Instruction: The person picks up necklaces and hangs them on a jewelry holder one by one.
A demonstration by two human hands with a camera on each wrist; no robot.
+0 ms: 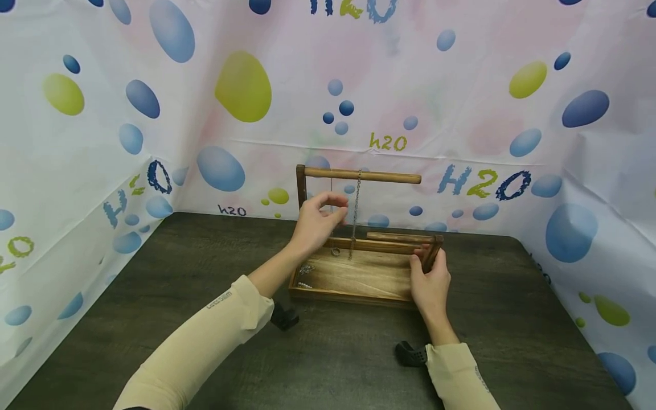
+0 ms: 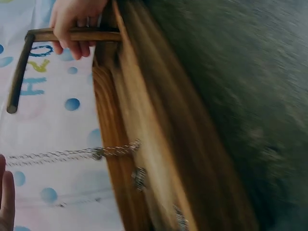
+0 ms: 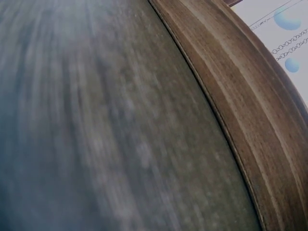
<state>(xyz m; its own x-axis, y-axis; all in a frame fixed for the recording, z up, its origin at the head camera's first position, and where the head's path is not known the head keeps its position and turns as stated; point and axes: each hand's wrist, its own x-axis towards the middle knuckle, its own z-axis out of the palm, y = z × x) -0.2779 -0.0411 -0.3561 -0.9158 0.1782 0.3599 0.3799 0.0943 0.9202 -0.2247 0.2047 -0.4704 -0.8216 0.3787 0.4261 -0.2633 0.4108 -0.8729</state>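
Observation:
A wooden jewelry stand has a shallow tray base, posts and horizontal rods. From its upper rod hang a thicker silver chain necklace and a fine necklace with a small ring-like pendant. My left hand is raised beside the fine necklace, fingers bent gently, a gap showing between thumb and fingertips. Only its fingertips enter the left wrist view, apart from the thicker chain. With my right hand I grip the stand's right post, thumb in front and fingers behind.
Small silver jewelry pieces lie at the tray's left end. A lower rod extends left from the right post. The stand sits on a dark wooden table, before a white patterned backdrop.

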